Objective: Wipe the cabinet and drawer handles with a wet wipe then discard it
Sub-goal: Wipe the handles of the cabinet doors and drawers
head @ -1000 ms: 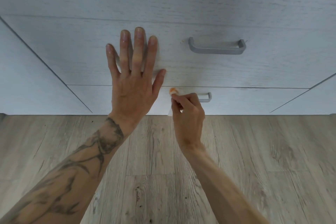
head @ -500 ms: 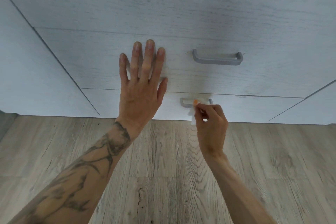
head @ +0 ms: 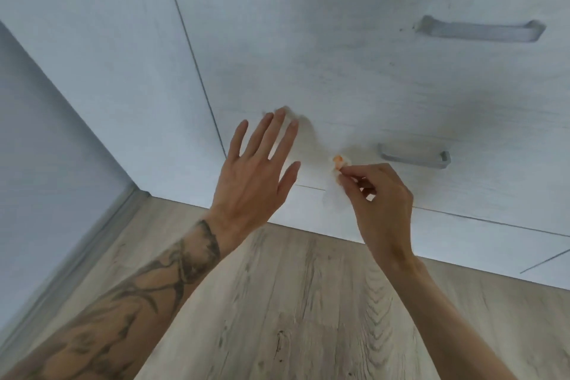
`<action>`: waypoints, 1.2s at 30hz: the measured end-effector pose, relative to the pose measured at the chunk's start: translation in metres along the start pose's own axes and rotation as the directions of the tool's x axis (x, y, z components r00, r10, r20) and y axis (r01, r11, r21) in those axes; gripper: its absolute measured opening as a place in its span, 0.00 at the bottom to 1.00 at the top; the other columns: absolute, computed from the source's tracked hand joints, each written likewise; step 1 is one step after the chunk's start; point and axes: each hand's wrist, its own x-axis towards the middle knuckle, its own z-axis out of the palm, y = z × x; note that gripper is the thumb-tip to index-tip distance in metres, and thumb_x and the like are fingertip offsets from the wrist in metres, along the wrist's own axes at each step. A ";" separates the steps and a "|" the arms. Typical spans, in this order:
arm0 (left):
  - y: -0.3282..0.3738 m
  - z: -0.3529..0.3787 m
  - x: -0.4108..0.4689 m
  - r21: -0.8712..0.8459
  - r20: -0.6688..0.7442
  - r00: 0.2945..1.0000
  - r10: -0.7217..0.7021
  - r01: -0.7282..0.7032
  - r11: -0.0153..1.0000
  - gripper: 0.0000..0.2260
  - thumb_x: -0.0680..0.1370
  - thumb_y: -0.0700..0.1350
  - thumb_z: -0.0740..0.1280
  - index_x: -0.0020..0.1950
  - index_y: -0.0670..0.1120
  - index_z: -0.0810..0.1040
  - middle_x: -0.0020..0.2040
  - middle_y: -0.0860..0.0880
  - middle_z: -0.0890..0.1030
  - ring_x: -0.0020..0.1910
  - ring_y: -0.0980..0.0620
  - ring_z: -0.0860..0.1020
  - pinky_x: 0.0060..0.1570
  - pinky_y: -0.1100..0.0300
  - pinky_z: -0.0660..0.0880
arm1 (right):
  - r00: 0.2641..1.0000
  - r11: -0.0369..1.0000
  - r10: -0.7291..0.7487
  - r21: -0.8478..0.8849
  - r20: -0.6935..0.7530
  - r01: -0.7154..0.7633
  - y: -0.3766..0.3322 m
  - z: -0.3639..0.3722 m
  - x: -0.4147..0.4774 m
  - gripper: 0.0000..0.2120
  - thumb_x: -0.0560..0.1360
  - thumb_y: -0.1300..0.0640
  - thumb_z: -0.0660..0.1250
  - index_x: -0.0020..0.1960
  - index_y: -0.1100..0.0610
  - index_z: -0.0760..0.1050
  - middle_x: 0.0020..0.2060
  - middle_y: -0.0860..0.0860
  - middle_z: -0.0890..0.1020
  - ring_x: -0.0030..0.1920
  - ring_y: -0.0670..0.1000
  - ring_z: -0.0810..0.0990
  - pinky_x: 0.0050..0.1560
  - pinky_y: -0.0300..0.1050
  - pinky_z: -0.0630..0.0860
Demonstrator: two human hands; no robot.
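Head view showed a pale wood-grain cabinet filling the upper left of the frame, with its drawer front across the upper right and a grey plank floor along the bottom. At centre left, the left hand was released, fingers straight and spread toward the drawer front; blur hid whether the fingertips touched it. At centre right, the right hand was pinching the wet wipe between thumb and fingertips. The upper handle sat at upper right, its bar running left to right; the smaller-looking lower handle lay right of centre, also left to right. The wipe hung at mid-frame, just left of the lower handle and apart from it, its long axis running roughly up and down, an orange-stained tip pointing up at the panel and a loose tail trailing down. By my judgement the wiping step was in hand and discarding had not begun. The next move probably called for carrying the pinched tip rightward onto a handle bar and drawing it along the bar's length, with the flat hand free to steady the drawer.
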 end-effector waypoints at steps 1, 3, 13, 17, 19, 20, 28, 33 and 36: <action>-0.014 -0.012 0.000 0.022 0.000 1.000 -0.020 0.020 1.000 0.27 0.89 0.56 0.51 0.86 0.46 0.54 0.86 0.45 0.53 0.84 0.46 0.54 0.83 0.42 0.52 | 1.000 1.000 -0.020 0.024 0.012 0.020 -0.013 0.006 0.006 0.07 0.78 0.61 0.76 0.52 0.50 0.86 0.46 0.46 0.82 0.44 0.43 0.81 0.44 0.31 0.74; -0.040 -0.035 0.000 0.065 -0.011 0.999 -0.053 0.054 0.996 0.27 0.89 0.57 0.50 0.86 0.47 0.56 0.85 0.44 0.55 0.84 0.46 0.56 0.82 0.42 0.53 | 0.997 0.995 -0.075 0.064 0.031 0.073 -0.042 0.017 0.020 0.08 0.78 0.61 0.76 0.51 0.48 0.86 0.45 0.45 0.82 0.43 0.44 0.81 0.43 0.34 0.74; -0.183 -0.115 0.013 0.093 -0.115 0.976 -0.185 0.196 0.976 0.27 0.88 0.58 0.50 0.85 0.47 0.59 0.85 0.45 0.59 0.84 0.46 0.58 0.82 0.42 0.55 | 0.959 0.951 -0.282 0.135 0.017 0.277 -0.196 0.089 0.080 0.05 0.77 0.61 0.77 0.50 0.52 0.85 0.47 0.45 0.83 0.45 0.43 0.81 0.41 0.40 0.74; -0.241 -0.138 0.034 0.079 -0.161 0.977 -0.142 0.157 0.984 0.27 0.88 0.58 0.50 0.86 0.48 0.57 0.85 0.45 0.58 0.84 0.47 0.57 0.83 0.43 0.54 | 0.947 0.942 -0.318 0.091 -0.052 0.322 -0.257 0.120 0.102 0.04 0.77 0.60 0.77 0.49 0.52 0.85 0.46 0.45 0.84 0.45 0.44 0.81 0.40 0.35 0.72; -0.269 -0.148 0.048 0.057 -0.194 0.973 -0.124 0.138 0.989 0.28 0.88 0.58 0.50 0.86 0.48 0.57 0.85 0.46 0.57 0.84 0.47 0.57 0.82 0.43 0.55 | 0.940 0.940 -0.332 0.053 -0.081 0.337 -0.286 0.133 0.113 0.04 0.77 0.60 0.77 0.50 0.52 0.85 0.46 0.45 0.84 0.44 0.45 0.81 0.40 0.32 0.71; -0.282 -0.153 0.055 0.043 -0.209 0.971 -0.118 0.130 0.991 0.28 0.88 0.58 0.50 0.86 0.48 0.57 0.85 0.46 0.57 0.84 0.47 0.57 0.82 0.43 0.56 | 0.937 0.940 -0.336 0.031 -0.097 0.341 -0.300 0.139 0.118 0.04 0.77 0.60 0.78 0.50 0.52 0.85 0.46 0.45 0.84 0.44 0.44 0.81 0.40 0.31 0.70; -0.364 -0.202 0.116 -0.068 -0.360 0.932 -0.045 0.021 0.997 0.28 0.88 0.58 0.49 0.85 0.45 0.59 0.85 0.44 0.59 0.83 0.44 0.59 0.82 0.42 0.56 | 0.886 0.934 -0.357 -0.120 -0.296 0.336 -0.399 0.155 0.151 0.03 0.78 0.59 0.77 0.48 0.53 0.84 0.45 0.46 0.82 0.44 0.46 0.80 0.43 0.32 0.69; -0.399 -0.228 0.153 -0.129 -0.463 0.885 -0.038 -0.025 0.991 0.27 0.88 0.55 0.52 0.85 0.44 0.57 0.85 0.42 0.55 0.84 0.43 0.55 0.82 0.41 0.54 | 0.839 0.926 -0.378 -0.174 -0.392 0.336 -0.451 0.150 0.167 0.05 0.79 0.57 0.76 0.46 0.50 0.81 0.45 0.43 0.81 0.44 0.47 0.80 0.41 0.36 0.70; -0.414 -0.235 0.176 -0.115 -0.503 0.864 -0.015 -0.050 0.992 0.27 0.88 0.54 0.54 0.86 0.44 0.55 0.85 0.41 0.52 0.85 0.42 0.52 0.82 0.40 0.52 | 0.803 0.912 -0.409 -0.219 -0.434 0.346 -0.470 0.149 0.181 0.04 0.79 0.56 0.75 0.47 0.51 0.81 0.46 0.43 0.82 0.43 0.46 0.81 0.41 0.34 0.71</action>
